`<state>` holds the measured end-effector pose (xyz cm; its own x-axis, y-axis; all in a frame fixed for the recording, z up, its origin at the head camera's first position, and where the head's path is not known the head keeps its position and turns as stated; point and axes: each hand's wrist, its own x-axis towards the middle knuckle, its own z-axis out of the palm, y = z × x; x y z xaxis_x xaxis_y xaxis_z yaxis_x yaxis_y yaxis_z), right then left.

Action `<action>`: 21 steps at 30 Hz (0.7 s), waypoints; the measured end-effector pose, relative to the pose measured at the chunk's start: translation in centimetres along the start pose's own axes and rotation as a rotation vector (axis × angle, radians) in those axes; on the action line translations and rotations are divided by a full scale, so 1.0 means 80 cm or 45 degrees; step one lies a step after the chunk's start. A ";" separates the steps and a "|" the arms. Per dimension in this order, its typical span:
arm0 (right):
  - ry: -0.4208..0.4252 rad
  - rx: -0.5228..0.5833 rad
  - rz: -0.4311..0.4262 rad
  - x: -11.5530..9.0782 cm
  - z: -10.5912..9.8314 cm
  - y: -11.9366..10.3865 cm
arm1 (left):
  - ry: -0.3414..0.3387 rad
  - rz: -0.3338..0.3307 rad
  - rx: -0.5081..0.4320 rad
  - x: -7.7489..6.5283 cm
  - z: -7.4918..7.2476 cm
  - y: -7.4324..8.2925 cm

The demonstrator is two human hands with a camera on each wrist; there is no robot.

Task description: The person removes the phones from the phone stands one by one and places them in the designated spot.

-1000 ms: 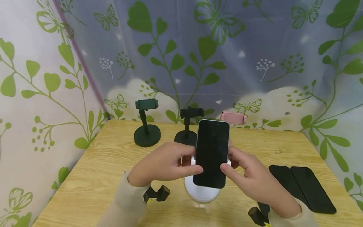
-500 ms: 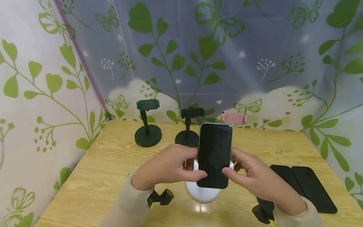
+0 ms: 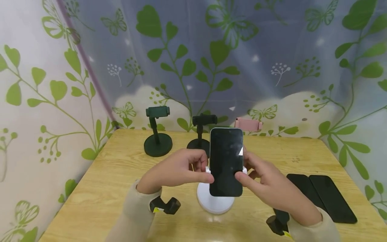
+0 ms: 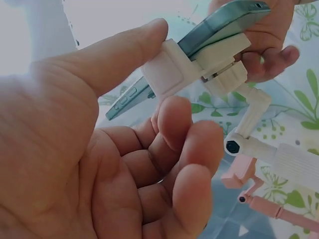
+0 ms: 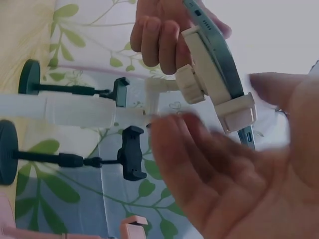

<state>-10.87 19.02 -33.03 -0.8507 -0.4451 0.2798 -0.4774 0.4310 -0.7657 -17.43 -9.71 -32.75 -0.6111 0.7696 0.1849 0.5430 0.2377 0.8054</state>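
Observation:
A smartphone (image 3: pixel 226 161) with a dark screen sits upright in the clamp (image 4: pixel 172 72) of a white phone stand, whose round base (image 3: pixel 215 203) rests on the table. My left hand (image 3: pixel 181 169) is at the phone's left side. Its thumb touches the clamp's side arm, while the loosely curled fingers stay behind and below. On the other side, my right hand (image 3: pixel 266 183) has its thumb by the screen's lower right edge. In the right wrist view its fingers (image 5: pixel 174 154) are blurred and apart from the clamp (image 5: pixel 237 114).
Behind the phone stand a green phone stand (image 3: pixel 157 146), a black one (image 3: pixel 198 144) and a pink one (image 3: pixel 248 125). Dark phones (image 3: pixel 332 198) lie on the wooden table (image 3: pixel 99 198) at the right, one partly hidden by the right wrist. A leaf-patterned curtain (image 3: pixel 193 67) surrounds the table.
The phone shifts slightly up and left, and a bright reflection appears on its screen. My left fingers have drawn back from behind the holder; both hands stay beside it.

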 end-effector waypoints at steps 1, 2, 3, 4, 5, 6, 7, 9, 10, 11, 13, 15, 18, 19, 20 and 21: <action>0.067 -0.038 -0.015 0.000 -0.001 -0.003 | -0.016 -0.005 -0.015 0.002 0.000 -0.001; 0.138 -0.078 -0.034 0.000 -0.002 -0.007 | -0.032 -0.013 -0.032 0.003 0.000 -0.002; 0.214 -0.119 -0.050 0.000 -0.003 -0.012 | -0.049 -0.019 -0.050 0.004 0.000 -0.003; 0.289 -0.160 -0.076 0.002 -0.004 -0.019 | -0.066 -0.023 -0.075 0.005 0.000 -0.005; 0.340 -0.205 -0.098 0.004 -0.006 -0.028 | -0.083 -0.027 -0.101 0.005 0.000 -0.006; 0.378 -0.261 -0.111 0.007 -0.008 -0.037 | -0.102 -0.031 -0.136 0.006 0.000 -0.008; 0.403 -0.335 -0.123 0.011 -0.009 -0.047 | -0.122 -0.035 -0.177 0.007 0.000 -0.010; 0.412 -0.526 -0.119 0.019 -0.008 -0.065 | -0.166 -0.023 -0.262 0.010 0.000 -0.015; 0.401 -0.629 -0.116 0.025 -0.006 -0.073 | -0.186 -0.017 -0.301 0.012 0.000 -0.018; 0.378 -0.725 -0.101 0.031 -0.004 -0.080 | -0.206 -0.008 -0.338 0.014 0.000 -0.020; 0.344 -0.895 -0.059 0.042 0.003 -0.090 | -0.238 0.013 -0.396 0.017 0.000 -0.026; 0.296 -1.000 -0.006 0.055 0.011 -0.097 | -0.260 0.031 -0.437 0.020 0.001 -0.031; 0.218 -1.089 0.057 0.069 0.020 -0.103 | -0.276 0.027 -0.488 0.024 0.005 -0.037; 0.200 -1.123 0.051 0.073 0.023 -0.104 | -0.279 0.022 -0.511 0.024 0.006 -0.038; 0.187 -1.158 0.032 0.076 0.026 -0.105 | -0.282 0.012 -0.540 0.026 0.008 -0.039; 0.182 -1.192 -0.001 0.079 0.028 -0.105 | -0.288 0.004 -0.571 0.027 0.009 -0.040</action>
<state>-11.69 10.82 -26.11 -0.8396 -0.3722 0.3956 -0.4080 0.9130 -0.0071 -20.02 -8.37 -35.33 -0.4430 0.8908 0.1012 0.2133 -0.0049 0.9770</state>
